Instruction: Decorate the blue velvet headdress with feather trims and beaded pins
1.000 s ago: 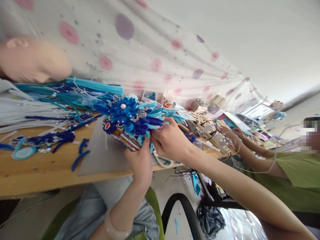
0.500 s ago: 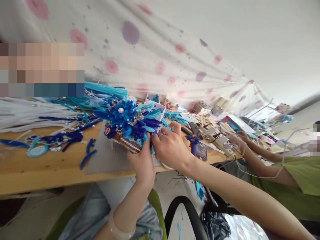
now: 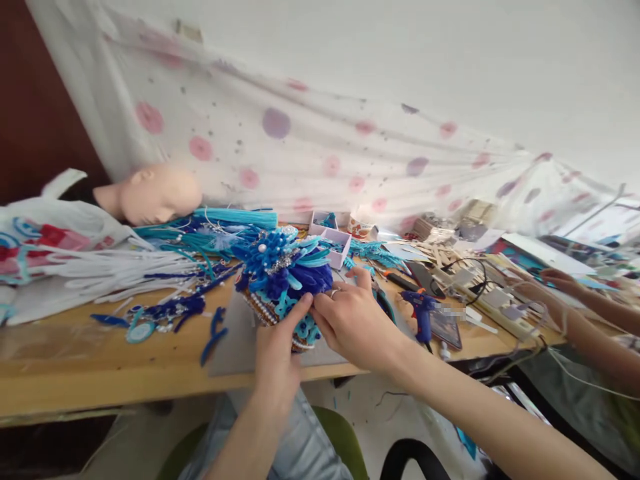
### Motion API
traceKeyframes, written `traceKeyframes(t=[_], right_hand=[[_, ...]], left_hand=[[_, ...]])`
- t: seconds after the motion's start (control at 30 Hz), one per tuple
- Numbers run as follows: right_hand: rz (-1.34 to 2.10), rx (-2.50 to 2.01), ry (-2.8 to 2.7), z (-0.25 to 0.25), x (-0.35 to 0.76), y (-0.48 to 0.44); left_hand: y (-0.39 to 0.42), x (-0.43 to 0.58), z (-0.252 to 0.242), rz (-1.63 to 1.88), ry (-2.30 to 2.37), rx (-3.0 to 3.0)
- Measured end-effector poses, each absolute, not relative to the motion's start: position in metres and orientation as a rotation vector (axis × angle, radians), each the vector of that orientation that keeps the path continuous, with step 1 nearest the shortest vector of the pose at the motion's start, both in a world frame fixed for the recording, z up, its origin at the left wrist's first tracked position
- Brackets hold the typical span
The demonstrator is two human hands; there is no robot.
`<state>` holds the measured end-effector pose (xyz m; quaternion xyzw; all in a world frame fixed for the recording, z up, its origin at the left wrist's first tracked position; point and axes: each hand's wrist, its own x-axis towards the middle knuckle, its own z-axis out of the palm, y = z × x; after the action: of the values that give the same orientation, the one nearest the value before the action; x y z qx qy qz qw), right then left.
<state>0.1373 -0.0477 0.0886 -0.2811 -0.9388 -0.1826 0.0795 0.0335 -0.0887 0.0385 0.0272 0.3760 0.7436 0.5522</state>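
Observation:
A blue flower headpiece (image 3: pixel 283 270) of chenille petals, pearls and a beaded band rests tilted over a grey mat (image 3: pixel 235 347) on the wooden table (image 3: pixel 100 367). My left hand (image 3: pixel 277 353) grips its lower front edge, thumb pressed up against the teal trim. My right hand (image 3: pixel 353 320), a ring on one finger, is closed on the headpiece's right side, fingertips meeting the left thumb.
Blue and white pipe cleaners (image 3: pixel 115 273) and a mannequin head (image 3: pixel 155 193) lie at the left. A blue glue gun (image 3: pixel 423 313), a white sorting box (image 3: pixel 330 233) and craft clutter sit at the right, where another person's hands (image 3: pixel 555 287) work. A dotted curtain hangs behind.
The view has swung up and left. Both hands stay on the headpiece, which has turned so its trimmed lower edge faces me. The glue gun has come into sight.

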Motion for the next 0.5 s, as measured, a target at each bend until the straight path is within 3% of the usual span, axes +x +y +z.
traceKeyframes(t=[0.17,0.5], right_hand=[[-0.458,-0.773,-2.943,0.107,0.136,-0.042],[-0.433,-0.576,-2.997,0.109,0.115,-0.043]], left_hand=[[-0.106,0.025,0.058,1.602,0.715,-0.027],[-0.091,0.019,0.056,1.792,0.812,-0.189]])
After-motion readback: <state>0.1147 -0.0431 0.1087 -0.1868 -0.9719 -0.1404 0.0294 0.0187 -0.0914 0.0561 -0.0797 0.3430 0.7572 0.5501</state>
